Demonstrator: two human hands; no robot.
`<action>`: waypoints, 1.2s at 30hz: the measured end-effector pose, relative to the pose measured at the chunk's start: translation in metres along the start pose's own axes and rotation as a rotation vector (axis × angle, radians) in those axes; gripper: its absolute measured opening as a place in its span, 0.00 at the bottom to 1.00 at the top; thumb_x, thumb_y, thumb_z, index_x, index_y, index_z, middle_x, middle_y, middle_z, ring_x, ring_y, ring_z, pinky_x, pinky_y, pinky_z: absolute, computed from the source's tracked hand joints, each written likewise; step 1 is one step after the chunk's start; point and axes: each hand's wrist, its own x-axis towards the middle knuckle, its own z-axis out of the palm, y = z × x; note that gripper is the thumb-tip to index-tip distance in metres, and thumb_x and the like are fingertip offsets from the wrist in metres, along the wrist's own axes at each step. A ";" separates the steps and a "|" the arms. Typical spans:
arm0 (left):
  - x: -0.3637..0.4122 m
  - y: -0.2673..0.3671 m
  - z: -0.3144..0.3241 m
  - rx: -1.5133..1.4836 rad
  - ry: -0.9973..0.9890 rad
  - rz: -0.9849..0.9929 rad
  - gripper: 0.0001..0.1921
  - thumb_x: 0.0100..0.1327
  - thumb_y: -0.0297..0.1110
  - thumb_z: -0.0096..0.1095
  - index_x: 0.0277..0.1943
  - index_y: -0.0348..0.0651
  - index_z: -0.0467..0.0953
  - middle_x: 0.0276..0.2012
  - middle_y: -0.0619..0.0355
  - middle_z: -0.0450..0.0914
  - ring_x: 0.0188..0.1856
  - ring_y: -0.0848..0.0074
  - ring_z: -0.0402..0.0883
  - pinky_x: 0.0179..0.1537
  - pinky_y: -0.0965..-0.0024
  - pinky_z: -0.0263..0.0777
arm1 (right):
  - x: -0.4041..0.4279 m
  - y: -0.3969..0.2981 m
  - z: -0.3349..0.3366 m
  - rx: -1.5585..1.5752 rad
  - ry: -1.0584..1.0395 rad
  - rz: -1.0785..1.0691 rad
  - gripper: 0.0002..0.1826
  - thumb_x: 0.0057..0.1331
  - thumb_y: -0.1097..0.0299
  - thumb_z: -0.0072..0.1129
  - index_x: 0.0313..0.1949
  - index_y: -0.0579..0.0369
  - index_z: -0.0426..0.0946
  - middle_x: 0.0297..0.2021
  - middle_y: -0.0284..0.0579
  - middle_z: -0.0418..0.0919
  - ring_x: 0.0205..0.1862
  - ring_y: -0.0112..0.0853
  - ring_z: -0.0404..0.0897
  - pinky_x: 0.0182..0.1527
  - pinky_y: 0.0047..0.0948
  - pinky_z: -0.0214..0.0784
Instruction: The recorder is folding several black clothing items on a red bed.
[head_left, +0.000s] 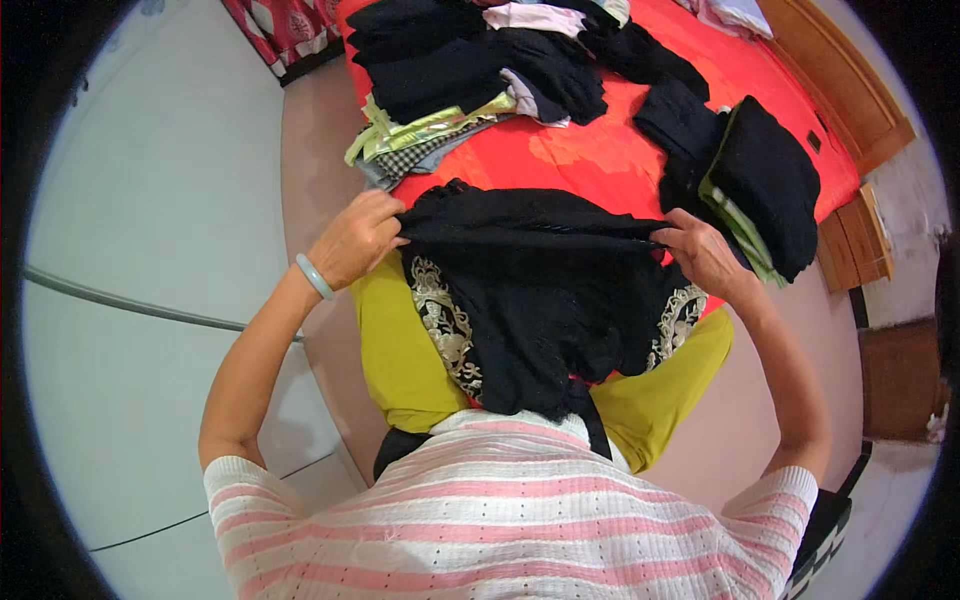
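A black garment (555, 300) is stretched between my two hands, over my lap and the near edge of the bed. Its upper edge is doubled into a fold, and pale embroidered panels (448, 330) show at both sides. My left hand (362, 234) pinches the left end of the fold; a light bangle circles that wrist. At the right end, my right hand (699, 247) grips the cloth between thumb and fingers. The lower part of the garment hangs down toward my waist, over my yellow-green trousers (405, 352).
Ahead on the red bedspread (577, 154) lies a heap of dark clothes (450, 71) over yellow-green and checked pieces. To the right sits a folded black and green pile (772, 187). A wooden headboard (847, 82) and a bedside cabinet (855, 240) stand at the right, a pale wall (165, 187) at the left.
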 end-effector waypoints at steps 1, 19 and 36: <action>-0.002 0.003 0.004 -0.008 0.000 0.005 0.11 0.51 0.30 0.72 0.30 0.35 0.74 0.43 0.48 0.78 0.48 0.55 0.77 0.57 0.56 0.70 | -0.003 0.003 0.003 0.084 0.044 -0.060 0.13 0.59 0.79 0.55 0.44 0.58 0.80 0.38 0.54 0.74 0.41 0.52 0.78 0.42 0.44 0.72; -0.004 0.088 0.055 -0.322 -0.095 -0.554 0.12 0.58 0.30 0.69 0.38 0.38 0.72 0.28 0.48 0.78 0.31 0.52 0.79 0.32 0.56 0.72 | -0.059 -0.058 0.119 0.771 0.548 0.663 0.16 0.57 0.75 0.70 0.43 0.60 0.75 0.31 0.40 0.73 0.28 0.28 0.73 0.39 0.29 0.71; -0.040 0.081 0.047 -0.011 0.074 -0.780 0.05 0.67 0.28 0.57 0.44 0.41 0.73 0.26 0.44 0.80 0.27 0.48 0.81 0.29 0.54 0.70 | -0.077 -0.057 0.116 0.373 0.593 0.540 0.17 0.40 0.91 0.49 0.29 0.60 0.61 0.26 0.44 0.60 0.28 0.36 0.65 0.30 0.31 0.59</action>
